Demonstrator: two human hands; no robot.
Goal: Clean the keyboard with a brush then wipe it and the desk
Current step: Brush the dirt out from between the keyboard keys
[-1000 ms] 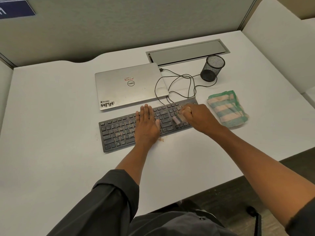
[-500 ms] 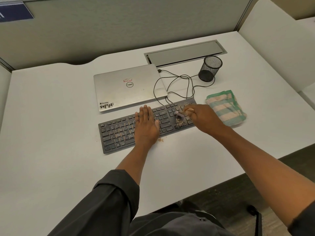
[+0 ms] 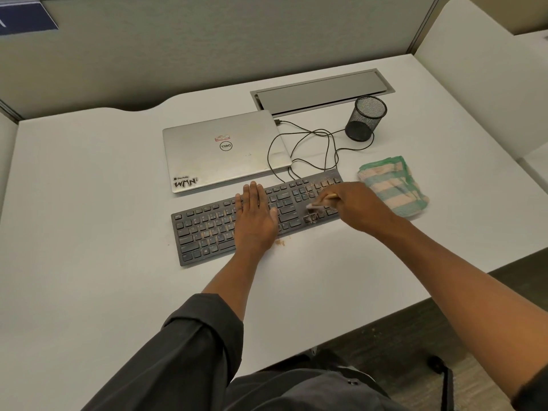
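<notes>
You have one wide-angle view, worn on your head, looking forward and steeply down from close above the desk [image 3: 89, 203]. It takes in both forearms, the partition behind, and floor at lower right.

The left hand [image 3: 255, 216] lay flat, palm down, fingers straight and close together, its forearm reaching forward out of a rolled dark sleeve [image 3: 189, 345]. The right hand [image 3: 354, 207] was curled in a grip, knuckles up, its bare forearm stretched in from the right.
</notes>
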